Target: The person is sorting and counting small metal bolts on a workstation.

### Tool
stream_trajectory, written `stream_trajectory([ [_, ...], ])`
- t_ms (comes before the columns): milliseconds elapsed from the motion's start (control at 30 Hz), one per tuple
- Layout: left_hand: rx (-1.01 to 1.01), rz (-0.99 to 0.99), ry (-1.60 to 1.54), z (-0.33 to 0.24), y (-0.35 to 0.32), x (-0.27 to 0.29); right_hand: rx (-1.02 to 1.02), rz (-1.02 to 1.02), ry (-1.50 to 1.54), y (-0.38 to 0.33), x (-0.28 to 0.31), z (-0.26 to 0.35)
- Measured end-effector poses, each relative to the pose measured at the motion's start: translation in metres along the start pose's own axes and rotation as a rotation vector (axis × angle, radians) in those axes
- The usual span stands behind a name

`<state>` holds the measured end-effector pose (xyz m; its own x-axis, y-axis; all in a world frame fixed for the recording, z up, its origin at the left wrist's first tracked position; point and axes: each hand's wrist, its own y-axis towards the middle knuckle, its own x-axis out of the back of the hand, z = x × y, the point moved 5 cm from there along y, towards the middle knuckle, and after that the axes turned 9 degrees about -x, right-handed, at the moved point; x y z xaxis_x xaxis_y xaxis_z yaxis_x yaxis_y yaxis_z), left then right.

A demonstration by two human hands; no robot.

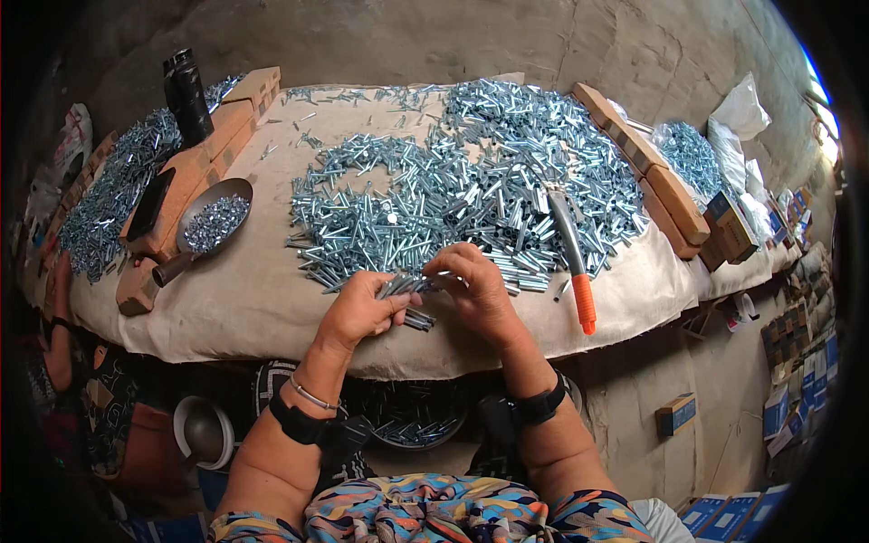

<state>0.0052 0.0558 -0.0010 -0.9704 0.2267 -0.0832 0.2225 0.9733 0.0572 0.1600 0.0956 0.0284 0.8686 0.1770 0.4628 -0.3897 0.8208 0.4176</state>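
Observation:
My left hand (351, 312) is closed around a small bundle of shiny metal pins (395, 286) above the table's near edge. My right hand (480, 291) is pinched at the bundle's right end; what its fingertips grip is partly hidden. Just under my hands, a few more metal pins (419, 319) lie on the beige cloth (226, 312). Beyond them spreads a big heap of loose silvery screws (362, 217), with hollow metal sleeves (507, 204) mixed in on the right.
A curved grey tool with an orange handle (584, 303) lies on the right. Brick-like blocks (204, 154) edge the left, near a frying pan (244, 188) of small metal parts, a phone (151, 204) and a black bottle (187, 104). Another person's arm (62, 299) shows far left.

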Motion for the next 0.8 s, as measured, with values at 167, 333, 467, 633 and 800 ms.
stream_trajectory([
  [167, 0.033, 0.021, 0.113, 0.005, 0.001, 0.001, 0.082, 0.087, 0.067, -0.001, 0.001, 0.012],
  [333, -0.013, -0.074, -0.058, 0.01, 0.004, 0.002, 0.079, 0.173, 0.098, -0.004, -0.017, 0.008],
  [467, 0.011, -0.119, -0.045, 0.014, 0.001, 0.007, -0.019, 0.155, 0.138, -0.003, -0.025, 0.012],
  [633, -0.039, -0.055, -0.04, 0.004, 0.0, 0.003, -0.155, 0.109, 0.113, 0.004, -0.011, -0.003],
  [800, -0.047, -0.103, -0.103, 0.0, 0.0, 0.003, -0.144, -0.097, -0.542, -0.002, 0.037, -0.03],
])
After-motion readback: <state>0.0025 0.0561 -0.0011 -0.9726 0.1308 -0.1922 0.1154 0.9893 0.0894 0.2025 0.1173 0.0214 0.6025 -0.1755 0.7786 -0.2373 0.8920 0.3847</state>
